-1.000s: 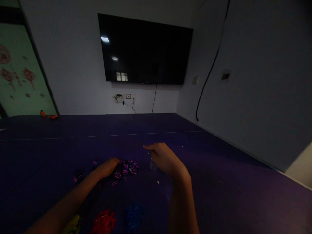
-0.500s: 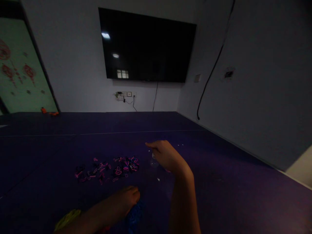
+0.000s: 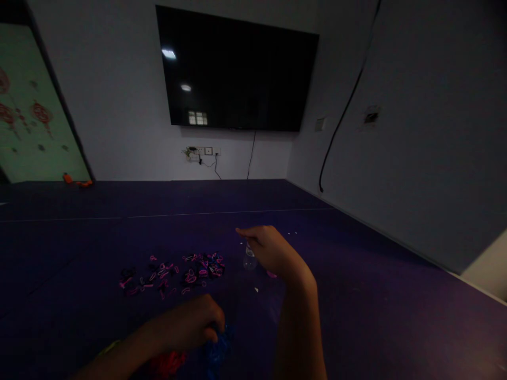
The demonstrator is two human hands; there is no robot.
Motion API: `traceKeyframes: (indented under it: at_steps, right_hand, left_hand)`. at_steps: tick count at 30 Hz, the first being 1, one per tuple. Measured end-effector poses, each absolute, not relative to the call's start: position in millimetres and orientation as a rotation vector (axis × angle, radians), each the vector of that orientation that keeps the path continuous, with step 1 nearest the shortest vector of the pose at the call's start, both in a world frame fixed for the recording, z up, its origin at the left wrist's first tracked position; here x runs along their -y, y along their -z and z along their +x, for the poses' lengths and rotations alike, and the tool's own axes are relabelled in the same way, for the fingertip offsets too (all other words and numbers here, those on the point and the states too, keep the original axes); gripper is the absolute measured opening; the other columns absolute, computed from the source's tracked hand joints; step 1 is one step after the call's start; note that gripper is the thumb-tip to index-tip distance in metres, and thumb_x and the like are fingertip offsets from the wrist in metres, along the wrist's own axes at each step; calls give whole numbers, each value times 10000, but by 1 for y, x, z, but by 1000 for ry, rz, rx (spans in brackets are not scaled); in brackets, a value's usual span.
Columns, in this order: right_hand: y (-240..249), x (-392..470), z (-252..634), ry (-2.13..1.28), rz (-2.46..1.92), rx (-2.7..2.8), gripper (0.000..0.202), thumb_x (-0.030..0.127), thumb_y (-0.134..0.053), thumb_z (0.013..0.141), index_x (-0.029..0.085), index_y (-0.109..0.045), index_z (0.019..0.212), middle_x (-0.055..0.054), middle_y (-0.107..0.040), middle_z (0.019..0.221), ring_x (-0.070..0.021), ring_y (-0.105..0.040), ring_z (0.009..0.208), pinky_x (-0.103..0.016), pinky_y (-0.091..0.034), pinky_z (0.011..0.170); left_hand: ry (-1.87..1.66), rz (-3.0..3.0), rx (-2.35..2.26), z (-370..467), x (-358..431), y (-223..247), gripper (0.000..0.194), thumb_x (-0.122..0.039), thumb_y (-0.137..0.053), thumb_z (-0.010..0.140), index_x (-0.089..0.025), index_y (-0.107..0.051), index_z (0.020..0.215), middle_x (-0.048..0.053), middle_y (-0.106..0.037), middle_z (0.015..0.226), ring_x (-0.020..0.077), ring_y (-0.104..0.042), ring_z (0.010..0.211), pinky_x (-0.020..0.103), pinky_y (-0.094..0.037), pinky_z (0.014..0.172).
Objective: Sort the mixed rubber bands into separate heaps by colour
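At the bottom of the head view, my left hand (image 3: 202,321) is curled down with its fingertips closed on the top of a blue tangled bundle (image 3: 217,348). A red bundle (image 3: 168,363) lies beside it, partly under my left forearm. My right hand (image 3: 271,250) is bent at the wrist, fingers folded and pointing left. Just below those fingers stands a small clear bottle (image 3: 249,260), its top partly covered by the hand. Whatever the right fingers pinch is hidden. Against the right wrist shows a small pink thing (image 3: 271,274).
Many pink and dark small loops (image 3: 204,270) are scattered on the purple surface (image 3: 356,295), left of the bottle. White scraps (image 3: 256,290) lie nearby. A yellow bundle (image 3: 109,348) peeks out behind my left forearm. A television (image 3: 241,74) hangs on the far wall.
My left hand has lifted and turned slightly, showing more of its fingers at the blue bundle and uncovering more of the red one. My right hand stays nearly still above the bottle.
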State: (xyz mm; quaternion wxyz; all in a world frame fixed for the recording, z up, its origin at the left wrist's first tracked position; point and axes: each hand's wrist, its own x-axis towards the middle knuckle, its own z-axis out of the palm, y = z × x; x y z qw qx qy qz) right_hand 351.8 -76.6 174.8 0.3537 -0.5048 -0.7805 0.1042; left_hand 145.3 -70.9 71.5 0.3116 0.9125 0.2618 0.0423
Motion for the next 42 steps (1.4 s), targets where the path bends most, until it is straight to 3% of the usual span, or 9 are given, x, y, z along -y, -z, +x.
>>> traceKeyframes:
  at_steps: [6, 13, 18, 21, 24, 28, 34, 42]
  right_hand:
    - [-172, 75, 354, -222, -1289, 2017, 452, 12, -394, 770, 155, -633, 1125, -74, -645, 1118, -183, -593, 1077, -328, -468, 940]
    - [-169, 74, 357, -202, -1275, 2010, 431, 13, -398, 773, 122, -638, 1115, -96, -649, 1109, -193, -601, 1067, -330, -474, 935]
    - [-171, 76, 359, -207, -1287, 1991, 442, 9, -393, 773, 142, -640, 1115, -80, -651, 1109, -183, -603, 1063, -315, -475, 932]
    - [-172, 77, 360, -218, -1295, 1985, 432, 16, -394, 784, 149, -643, 1111, -82, -649, 1108, -183, -608, 1056, -317, -480, 923]
    - [-173, 78, 360, -226, -1308, 1985, 434, 22, -392, 789, 168, -644, 1111, -75, -645, 1114, -186, -605, 1060, -332, -480, 924]
    - [-174, 78, 360, -229, -1312, 1987, 437, 20, -389, 783, 144, -641, 1117, -84, -643, 1116, -188, -599, 1069, -321, -475, 934]
    - [-174, 79, 361, -224, -1303, 1982, 414, 30, -395, 797, 132, -641, 1113, -93, -641, 1117, -186, -599, 1069, -316, -471, 937]
    - [-173, 79, 361, -226, -1322, 1970, 416, 32, -406, 797, 174, -648, 1105, -72, -641, 1125, -179, -595, 1077, -324, -467, 943]
  left_hand:
    - [-18, 2372, -608, 151, 64, -78, 33, -191, -702, 703, -216, -688, 688, -1, -707, 709, 132, -622, 642, 215, -435, 586]
    - [-4, 2435, -546, 154, 62, -66, 227, -30, -546, 731, -191, -705, 719, 10, -713, 730, 130, -629, 687, 213, -442, 655]
    - [-36, 2425, -716, 150, 63, -69, 57, -132, -688, 671, -181, -663, 685, -15, -662, 691, 123, -592, 655, 196, -401, 576]
    - [-23, 2372, -781, 146, 57, -74, 90, -195, -713, 656, -178, -649, 716, -22, -644, 703, 119, -578, 626, 189, -381, 530]
    - [-164, 2470, -917, 141, 37, -75, 25, -203, -640, 723, -180, -637, 731, -2, -648, 769, 144, -593, 731, 214, -414, 630]
    - [-225, 2652, -1329, 136, -6, -62, 214, -107, -437, 817, -174, -631, 757, 57, -652, 867, 171, -601, 824, 255, -421, 729]
    - [-68, 2731, -1448, 131, -45, -32, 222, -39, -440, 756, -152, -630, 737, 110, -670, 856, 205, -631, 794, 268, -436, 698]
    - [23, 2823, -1409, 129, -50, -26, 188, -83, -476, 754, -162, -646, 771, 123, -674, 856, 238, -635, 822, 300, -446, 723]
